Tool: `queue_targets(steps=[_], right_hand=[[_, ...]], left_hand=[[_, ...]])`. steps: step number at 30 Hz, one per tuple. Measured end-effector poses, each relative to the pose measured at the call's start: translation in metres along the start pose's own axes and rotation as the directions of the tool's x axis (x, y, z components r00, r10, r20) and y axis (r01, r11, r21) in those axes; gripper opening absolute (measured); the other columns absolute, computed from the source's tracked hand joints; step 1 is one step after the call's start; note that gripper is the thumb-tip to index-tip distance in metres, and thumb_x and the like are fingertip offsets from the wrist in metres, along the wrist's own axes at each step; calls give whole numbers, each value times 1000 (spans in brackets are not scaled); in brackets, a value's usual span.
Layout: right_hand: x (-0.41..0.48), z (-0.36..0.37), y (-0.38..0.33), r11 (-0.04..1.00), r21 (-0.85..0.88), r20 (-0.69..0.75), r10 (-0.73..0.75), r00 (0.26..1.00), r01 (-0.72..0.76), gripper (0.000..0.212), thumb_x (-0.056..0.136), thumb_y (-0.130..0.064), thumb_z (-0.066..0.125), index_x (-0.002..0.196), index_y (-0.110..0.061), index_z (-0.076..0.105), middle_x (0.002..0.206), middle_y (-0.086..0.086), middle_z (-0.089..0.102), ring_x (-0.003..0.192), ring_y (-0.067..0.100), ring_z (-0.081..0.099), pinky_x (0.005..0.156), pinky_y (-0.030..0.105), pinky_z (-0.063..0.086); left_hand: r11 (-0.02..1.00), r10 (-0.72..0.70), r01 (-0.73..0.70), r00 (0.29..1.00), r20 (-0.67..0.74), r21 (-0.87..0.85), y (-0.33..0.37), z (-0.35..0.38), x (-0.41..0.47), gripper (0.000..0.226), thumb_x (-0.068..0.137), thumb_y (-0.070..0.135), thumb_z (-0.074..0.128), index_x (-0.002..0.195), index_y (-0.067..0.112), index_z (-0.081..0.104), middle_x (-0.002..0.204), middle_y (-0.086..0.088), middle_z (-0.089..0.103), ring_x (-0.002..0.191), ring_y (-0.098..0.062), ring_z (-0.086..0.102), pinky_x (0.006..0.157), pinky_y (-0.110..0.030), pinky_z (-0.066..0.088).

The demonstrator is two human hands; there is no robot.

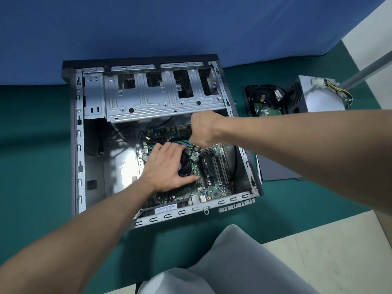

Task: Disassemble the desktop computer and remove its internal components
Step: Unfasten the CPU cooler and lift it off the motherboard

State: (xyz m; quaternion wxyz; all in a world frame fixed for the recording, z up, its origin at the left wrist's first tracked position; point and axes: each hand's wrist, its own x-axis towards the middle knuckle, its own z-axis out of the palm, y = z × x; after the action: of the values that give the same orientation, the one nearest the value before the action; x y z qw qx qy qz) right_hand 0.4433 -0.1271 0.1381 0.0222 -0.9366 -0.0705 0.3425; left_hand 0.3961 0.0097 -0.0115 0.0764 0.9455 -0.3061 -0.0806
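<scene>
The open desktop case (79, 145) lies on its side on a green mat. Its green motherboard (214, 187) is still inside. My left hand (166, 168) lies over the black CPU cooler fan (186, 164), fingers across its far edge and thumb along its near edge, gripping it. My right hand (203, 129) is curled in a fist round a dark screwdriver (191, 152), whose thin shaft points down at the board just beyond the cooler's far right corner. Most of the tool's handle is hidden inside the fist.
A metal drive cage (161, 94) spans the far half of the case. Right of the case lie a removed black fan with a circuit board (263, 100), a grey power supply (324, 96) with loose cables, and a grey side panel (275, 168). My knee (222, 262) is at the bottom.
</scene>
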Motion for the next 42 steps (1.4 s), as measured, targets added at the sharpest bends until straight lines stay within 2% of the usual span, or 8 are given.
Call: queue_targets(steps=[6, 11, 14, 21, 28, 32, 35, 42], right_hand=[[-10, 2, 6, 826, -443, 4, -387, 922, 349, 39, 88, -4, 48, 59, -16, 25, 61, 2, 30, 52, 22, 40, 46, 28, 28], [5, 7, 6, 994, 45, -86, -100, 991, 104, 44, 95, -38, 53, 61, -10, 47, 58, 7, 52, 50, 16, 51, 44, 23, 38], [9, 5, 10, 944, 305, 34, 119, 992, -123, 35, 100, -17, 39, 69, -5, 51, 58, 6, 49, 44, 15, 42, 35, 14, 34], [-13, 2, 7, 890, -370, -16, -292, 956, 266, 28, 93, -9, 46, 67, -14, 35, 65, 3, 35, 53, 13, 33, 43, 25, 23], [-5, 1, 17, 943, -131, -95, -318, 943, 305, 24, 87, -20, 67, 68, -12, 55, 61, 4, 47, 63, 23, 54, 56, 30, 46], [8, 4, 23, 990, -16, -117, -138, 984, 137, 45, 100, -37, 45, 65, -10, 45, 65, 7, 54, 55, 17, 49, 58, 27, 45], [12, 7, 22, 984, -114, -102, -148, 984, 136, 30, 100, -21, 44, 75, -6, 50, 80, 10, 57, 61, 20, 51, 56, 29, 42], [0, 10, 18, 825, -412, -143, -478, 866, 387, 41, 91, -14, 57, 55, -11, 38, 52, 4, 40, 50, 16, 37, 45, 28, 26]], left_hand=[[1000, -9, 9, 1000, -12, 14, 1, -1, 0, 103, 71, 92, 20, 128, 11, 50, 113, -5, 60, 99, -22, 50, 91, -40, 35], [1000, -2, 2, 999, -39, 10, 2, -2, -1, 96, 72, 88, 28, 119, 9, 55, 104, -6, 61, 93, -23, 51, 87, -40, 36], [1000, -11, 11, 1000, -26, 11, 3, -3, -1, 100, 72, 87, 29, 128, 8, 52, 113, -7, 61, 100, -24, 52, 90, -40, 36], [1000, -23, 24, 1000, -15, 8, 5, -5, -2, 97, 72, 86, 31, 125, 8, 52, 108, -7, 60, 98, -24, 51, 89, -40, 35], [999, -21, 21, 1000, -11, 33, 6, -5, -2, 97, 71, 87, 31, 123, 8, 53, 104, -8, 60, 93, -24, 51, 84, -39, 34], [999, -21, 21, 1000, -15, 34, 4, -2, -1, 100, 71, 89, 28, 125, 8, 51, 109, -9, 60, 96, -23, 51, 87, -39, 34], [999, -18, 18, 1000, -3, 47, 3, -2, 0, 104, 70, 91, 25, 126, 8, 49, 112, -8, 59, 99, -22, 50, 89, -38, 33], [998, -15, 15, 1000, 1, 57, 1, -1, 3, 105, 69, 91, 29, 130, 7, 45, 116, -7, 56, 103, -22, 47, 91, -40, 30]])
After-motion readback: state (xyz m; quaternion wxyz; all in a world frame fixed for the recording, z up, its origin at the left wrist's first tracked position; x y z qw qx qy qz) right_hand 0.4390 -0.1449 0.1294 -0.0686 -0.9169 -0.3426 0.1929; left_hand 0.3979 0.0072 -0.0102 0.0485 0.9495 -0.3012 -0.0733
